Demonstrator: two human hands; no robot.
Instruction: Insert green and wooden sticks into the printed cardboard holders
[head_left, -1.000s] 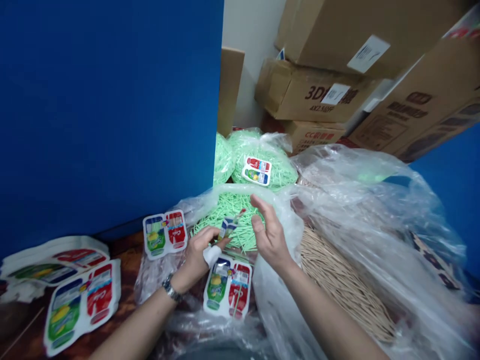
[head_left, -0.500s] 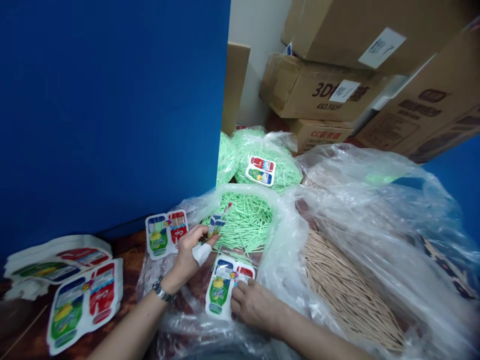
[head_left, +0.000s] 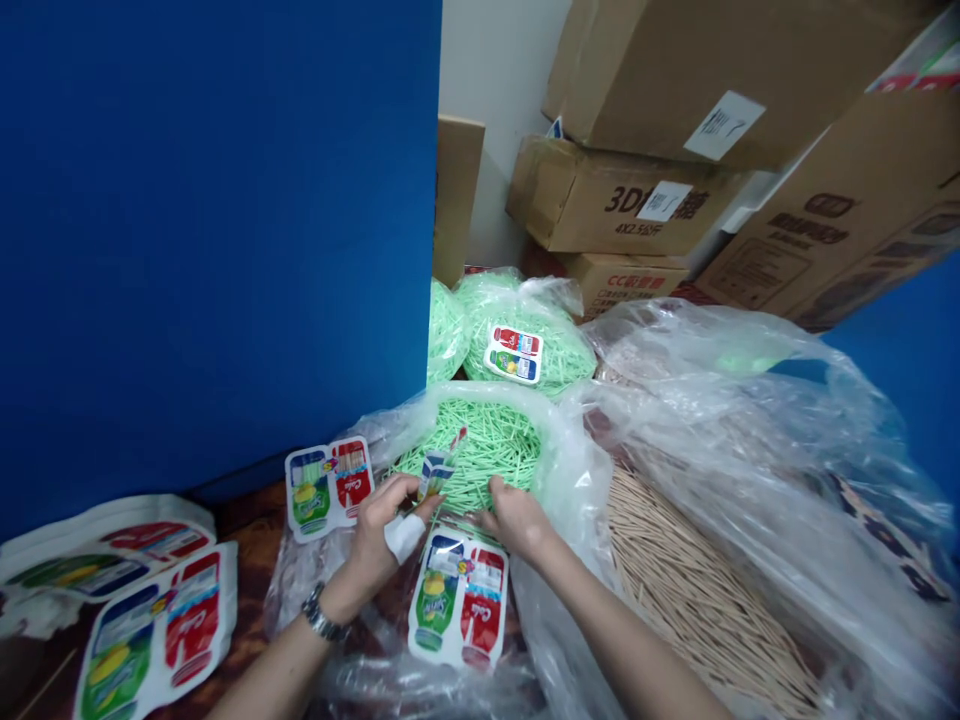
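Note:
My left hand [head_left: 386, 535], with white tape around a finger and a watch on the wrist, pinches a small folded printed packet [head_left: 434, 474] in blue, white and yellow. A red-tipped piece sticks up from it. This hand hovers at the left edge of an open clear bag of thin light-green sticks [head_left: 487, 440]. At the near right edge of these sticks is my right hand [head_left: 517, 520], its thumb and forefinger slightly apart; its other fingers are partly hidden. Just below lies a bottle-shaped Sprite and Cola pack [head_left: 457, 600], flat on clear plastic, untouched.
Another Sprite and Cola pack [head_left: 328, 488] lies left of the bag, with stacked printed sheets [head_left: 154, 635] farther left. Brown sticks [head_left: 690, 570] fill a plastic bag at right. Closed green-stick bags [head_left: 559, 365], cardboard boxes [head_left: 577, 205] and a blue panel [head_left: 217, 220] stand behind.
My right hand has left the Sprite and Cola pack and moved up to the green sticks, uncovering the pack's Cola half. My left hand keeps its hold on the packet. The view has shifted slightly.

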